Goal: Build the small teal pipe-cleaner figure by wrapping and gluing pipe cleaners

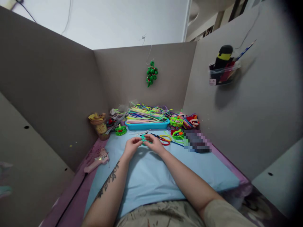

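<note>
My left hand (133,145) and my right hand (153,143) meet over the middle of the blue-covered table. Between their fingertips is a small teal pipe-cleaner piece (143,137), and both hands pinch it. Its exact shape is partly hidden by my fingers. Just right of my right hand lie scissors (165,138) with red and yellow handles. Behind my hands stands a blue tray (148,126) heaped with pipe cleaners (146,113) in many colours. A green pipe-cleaner figure (121,130) sits to the left of the tray.
A pink glue gun (97,163) with a black cord lies at the left. Behind it stands a brown cup (100,126). Bright green pipe-cleaner pieces (177,134) and a blurred dark object (197,142) lie at the right. Grey panels (144,75) enclose the table; a basket (223,74) hangs on one.
</note>
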Demonstrator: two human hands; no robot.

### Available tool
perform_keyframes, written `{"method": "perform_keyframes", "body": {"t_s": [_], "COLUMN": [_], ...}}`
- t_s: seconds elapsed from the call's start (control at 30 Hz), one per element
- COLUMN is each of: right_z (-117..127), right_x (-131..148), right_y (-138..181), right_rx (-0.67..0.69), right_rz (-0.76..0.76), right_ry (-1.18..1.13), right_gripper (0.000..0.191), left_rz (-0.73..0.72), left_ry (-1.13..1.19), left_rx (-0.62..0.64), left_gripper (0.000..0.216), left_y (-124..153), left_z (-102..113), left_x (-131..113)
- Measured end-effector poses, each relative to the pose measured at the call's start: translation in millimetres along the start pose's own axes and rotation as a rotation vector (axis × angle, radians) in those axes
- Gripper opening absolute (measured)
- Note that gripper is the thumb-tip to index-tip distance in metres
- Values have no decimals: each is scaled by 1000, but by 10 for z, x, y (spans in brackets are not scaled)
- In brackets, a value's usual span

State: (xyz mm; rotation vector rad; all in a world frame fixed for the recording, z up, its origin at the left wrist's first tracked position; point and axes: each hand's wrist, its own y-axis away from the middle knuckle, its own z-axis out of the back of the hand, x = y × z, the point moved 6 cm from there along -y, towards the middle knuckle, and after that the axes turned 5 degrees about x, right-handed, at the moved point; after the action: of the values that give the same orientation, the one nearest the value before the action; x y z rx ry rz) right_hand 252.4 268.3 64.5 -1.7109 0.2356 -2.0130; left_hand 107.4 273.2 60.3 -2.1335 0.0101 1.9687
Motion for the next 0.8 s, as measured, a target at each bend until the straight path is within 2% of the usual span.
{"method": "perform_keyframes", "body": {"t_s": [0.1, 0.17, 0.3, 0.4, 0.57, 0.7, 0.8], "right_z": [-38, -51, -32, -26, -14, -63, -93], "right_x": [-66, -77, -65, -34, 126, 204, 216], "right_y": [-16, -19, -17, -11, 20, 41, 43], "right_rx": [71, 107, 104, 90, -6, 10, 27], "right_rz": [-71, -106, -136, -108, 95, 223, 267], "right_ry": [-52, -72, -91, 3, 372, 596, 678], "right_gripper": [24, 26, 26, 20, 10, 13, 15], "left_rz": [-91, -114, -179, -210, -121, -18, 53], "left_ry": [-129, -188, -295, -387, -335, -207, -125], "left_rx": [-9, 12, 38, 21, -2, -10, 2], "left_gripper": [25, 23, 21, 19, 20, 26, 32], "left_y": [0, 3, 16, 29, 22, 16, 23], "left_z": [-12, -33, -59, -55, -48, -58, -62], "left_x": [-65, -78, -98, -108, -55, 2, 42]}}
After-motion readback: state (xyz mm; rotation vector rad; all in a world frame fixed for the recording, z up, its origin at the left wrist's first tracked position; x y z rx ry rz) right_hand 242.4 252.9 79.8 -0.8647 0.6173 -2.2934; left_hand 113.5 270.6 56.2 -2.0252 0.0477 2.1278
